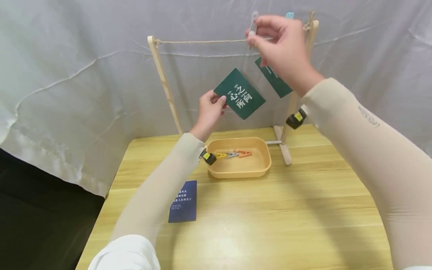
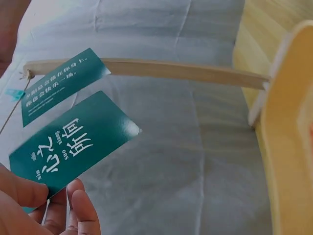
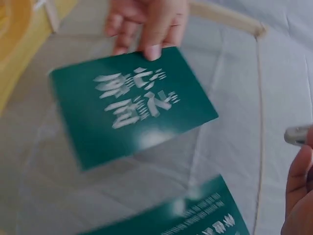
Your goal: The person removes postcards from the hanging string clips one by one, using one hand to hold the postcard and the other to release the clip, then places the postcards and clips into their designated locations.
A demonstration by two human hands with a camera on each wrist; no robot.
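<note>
while the left hand [image 1: 208,112] pinches a dark green printed card [image 1: 239,93] mid-frame, right hand [image 1: 281,45] fingers grip a clear clip [image 1: 253,23] at the string [image 1: 202,41], upper right; one green card [image 1: 275,80] hangs already, blue card [image 1: 183,201] waits on the bench [image 1: 287,210].

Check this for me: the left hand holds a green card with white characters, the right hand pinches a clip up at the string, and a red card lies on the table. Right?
Nearly. The card on the table is dark blue, not red, as the head view shows. The rest holds: the left hand holds the green card, and the right hand pinches a clip at the string.
</note>
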